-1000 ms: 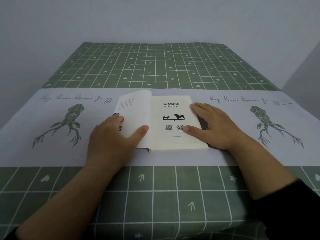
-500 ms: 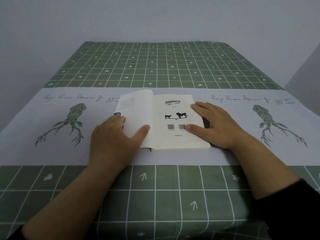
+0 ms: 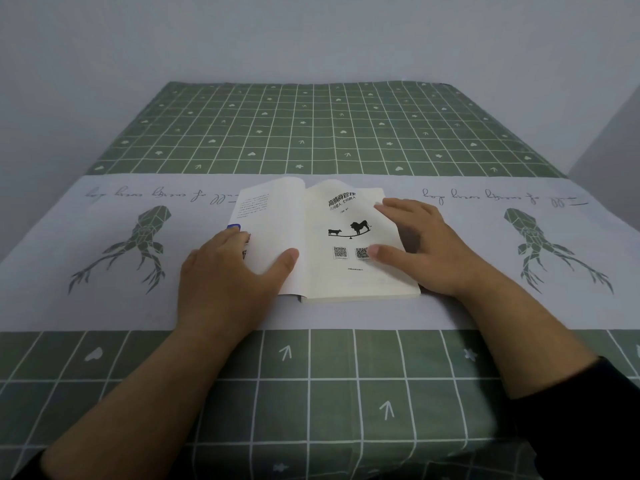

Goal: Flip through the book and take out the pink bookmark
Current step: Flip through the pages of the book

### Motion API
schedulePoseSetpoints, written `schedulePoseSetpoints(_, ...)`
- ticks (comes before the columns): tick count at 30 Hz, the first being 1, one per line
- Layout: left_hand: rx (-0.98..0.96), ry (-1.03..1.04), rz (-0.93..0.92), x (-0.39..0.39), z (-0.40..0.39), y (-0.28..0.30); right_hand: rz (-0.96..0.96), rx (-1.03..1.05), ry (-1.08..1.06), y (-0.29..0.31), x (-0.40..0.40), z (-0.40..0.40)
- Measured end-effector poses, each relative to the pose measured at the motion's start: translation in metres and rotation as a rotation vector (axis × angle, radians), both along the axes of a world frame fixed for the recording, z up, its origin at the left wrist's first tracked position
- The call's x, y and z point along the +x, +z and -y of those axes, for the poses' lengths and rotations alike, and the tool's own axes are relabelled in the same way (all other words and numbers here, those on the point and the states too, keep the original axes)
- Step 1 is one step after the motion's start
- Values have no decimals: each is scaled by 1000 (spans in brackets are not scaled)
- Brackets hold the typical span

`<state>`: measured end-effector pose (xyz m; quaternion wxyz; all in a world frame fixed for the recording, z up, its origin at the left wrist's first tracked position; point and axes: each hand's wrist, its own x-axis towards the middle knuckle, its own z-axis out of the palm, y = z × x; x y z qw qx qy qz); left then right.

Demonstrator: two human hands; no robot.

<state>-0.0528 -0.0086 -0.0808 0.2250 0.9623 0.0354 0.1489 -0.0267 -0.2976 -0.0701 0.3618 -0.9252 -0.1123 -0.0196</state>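
A white paperback book (image 3: 332, 216) lies open at its title page, which shows black characters, a lion and a cow on a balance, and two QR codes. My left hand (image 3: 228, 275) presses flat on the turned-back cover and its flap, thumb on the inner page. My right hand (image 3: 422, 244) rests flat on the right edge of the title page, thumb near the QR codes; the page's upper corner bows up slightly under the fingers. No pink bookmark is visible.
The book sits on a white band with green deer-head prints (image 3: 138, 244) across a green checked tablecloth (image 3: 311, 133). A grey wall stands behind the table, and another wall closes in at the far right.
Both hands have stayed on the book. The top of the title page has lifted and curled a little under my right fingers.
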Motion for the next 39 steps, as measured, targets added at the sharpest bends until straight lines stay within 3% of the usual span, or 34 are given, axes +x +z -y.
schedulePoseSetpoints(8,-16,-6,1,-1,0,2,-62,398,77,9,-8,-12)
schedulePoseSetpoints(17,-21,-8,-8,-2,0,3,-141,463,110,18,-13,-27)
schedulePoseSetpoints(21,-30,-4,-7,-2,0,3,-220,525,233,17,-26,-44)
schedulePoseSetpoints(39,-124,-82,-8,-5,-6,8,-114,188,271,23,-24,-83)
